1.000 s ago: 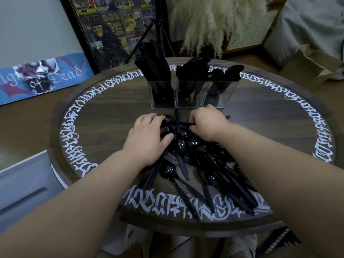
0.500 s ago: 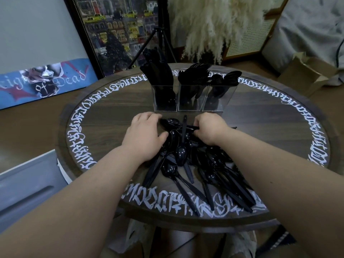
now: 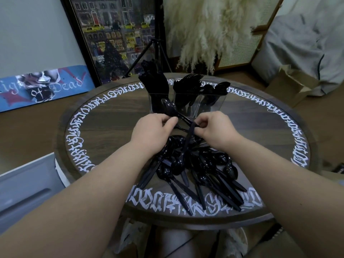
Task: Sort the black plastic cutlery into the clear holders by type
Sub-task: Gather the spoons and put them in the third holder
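A pile of black plastic cutlery (image 3: 201,170), mostly spoons, lies on the near half of the round wooden table (image 3: 111,118). Behind it stand three clear holders: the left holder (image 3: 151,104) with knives, the middle holder (image 3: 197,109) with forks, the right holder (image 3: 220,103) with spoons. My left hand (image 3: 150,133) pinches a raised spoon (image 3: 170,108) near its neck, bowl pointing at the holders. My right hand (image 3: 216,130) pinches the handle end of that spoon and of a second spoon (image 3: 183,151) hanging down onto the pile.
White lettering rings the table rim. A cardboard box (image 3: 292,84) sits on the floor at the right and a grey case (image 3: 22,187) at the left. A tripod (image 3: 155,51), a framed picture (image 3: 115,34) and pampas grass (image 3: 206,30) stand behind the table.
Both hands have risen off the pile and moved toward the holders. A spoon that lay in the pile is now lifted between them, and a second one dangles from my right fingers.
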Motion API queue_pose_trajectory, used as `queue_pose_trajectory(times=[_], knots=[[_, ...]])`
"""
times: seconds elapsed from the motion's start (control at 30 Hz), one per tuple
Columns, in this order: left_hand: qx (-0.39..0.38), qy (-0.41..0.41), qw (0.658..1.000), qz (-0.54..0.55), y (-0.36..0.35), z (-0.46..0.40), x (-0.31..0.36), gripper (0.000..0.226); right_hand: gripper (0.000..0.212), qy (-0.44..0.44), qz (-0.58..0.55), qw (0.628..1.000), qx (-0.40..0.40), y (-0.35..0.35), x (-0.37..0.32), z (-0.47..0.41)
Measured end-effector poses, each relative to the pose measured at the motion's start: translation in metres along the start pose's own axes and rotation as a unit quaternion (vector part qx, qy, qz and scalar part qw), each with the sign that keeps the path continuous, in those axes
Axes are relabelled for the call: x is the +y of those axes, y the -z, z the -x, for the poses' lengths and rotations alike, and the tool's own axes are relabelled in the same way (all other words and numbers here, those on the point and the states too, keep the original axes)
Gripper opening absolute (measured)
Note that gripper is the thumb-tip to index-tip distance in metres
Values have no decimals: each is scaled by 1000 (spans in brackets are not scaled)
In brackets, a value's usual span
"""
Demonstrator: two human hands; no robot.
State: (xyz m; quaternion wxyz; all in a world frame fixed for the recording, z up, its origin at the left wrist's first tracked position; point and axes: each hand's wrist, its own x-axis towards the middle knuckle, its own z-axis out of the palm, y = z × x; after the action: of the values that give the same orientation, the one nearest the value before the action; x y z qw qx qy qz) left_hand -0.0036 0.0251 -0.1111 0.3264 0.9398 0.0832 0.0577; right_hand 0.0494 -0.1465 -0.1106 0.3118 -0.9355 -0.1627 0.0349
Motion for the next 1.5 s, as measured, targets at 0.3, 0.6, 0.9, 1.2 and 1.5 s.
queue_pose_trajectory(times=[0.3, 0.6, 0.9, 1.2, 1.5], knots=[[18, 103, 958, 268, -3, 9, 35, 37, 7, 98, 16, 995, 31, 1, -25, 28], [4, 143, 930, 338, -10, -4, 13, 22, 31, 20, -8, 1000, 6, -20, -1, 31], [14, 131, 907, 401, -6, -8, 20, 15, 20, -39, -185, 981, -47, -28, -8, 22], [104, 35, 959, 260, 16, 8, 21, 25, 4, -31, -220, 974, 41, 3, -1, 29], [-2, -23, 999, 32, -5, 32, 26, 26, 12, 70, -54, 996, -22, 15, 5, 36]])
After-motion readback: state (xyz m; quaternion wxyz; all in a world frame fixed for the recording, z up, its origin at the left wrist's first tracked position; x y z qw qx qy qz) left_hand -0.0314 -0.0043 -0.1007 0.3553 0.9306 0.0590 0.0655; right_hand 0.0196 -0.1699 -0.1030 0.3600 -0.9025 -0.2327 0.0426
